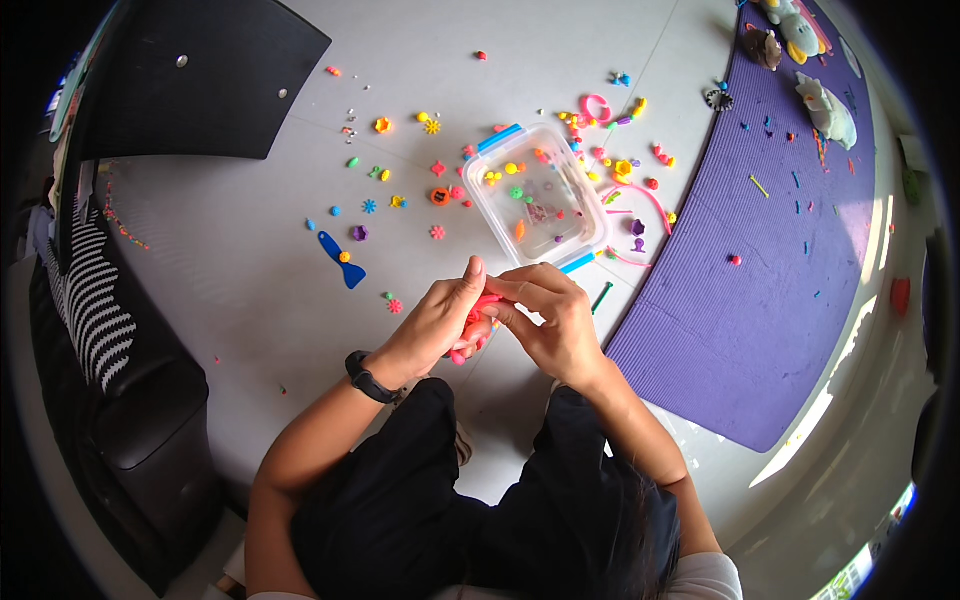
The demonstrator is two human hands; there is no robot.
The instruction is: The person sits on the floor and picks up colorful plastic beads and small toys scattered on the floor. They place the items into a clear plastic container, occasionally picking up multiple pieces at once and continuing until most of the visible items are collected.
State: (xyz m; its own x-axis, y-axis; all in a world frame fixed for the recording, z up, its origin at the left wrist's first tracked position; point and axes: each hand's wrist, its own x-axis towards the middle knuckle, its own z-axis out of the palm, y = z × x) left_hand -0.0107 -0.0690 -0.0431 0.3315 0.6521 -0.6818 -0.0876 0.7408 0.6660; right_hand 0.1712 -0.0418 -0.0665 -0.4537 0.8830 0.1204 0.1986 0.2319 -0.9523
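Note:
Pink plastic pieces [472,330] lie bunched in my left hand [442,311], its thumb raised; their exact shapes are partly hidden by my fingers. My right hand [551,319] meets it from the right, thumb and fingertips pinching part of the pink pieces. Just beyond both hands stands a clear plastic container [540,251] with blue side clips and several colourful beads inside. Around it on the grey floor lie more loose beads, a pink hoop [651,196], an orange round piece [439,196] and a dark green stick [602,298].
A blue plastic scraper-shaped piece [341,259] lies left of the container. On the right is a purple ribbed mat [720,315] with small pieces and plush toys [825,112]. A black panel [202,82] stands at upper left, above a black leather-like seat [150,420].

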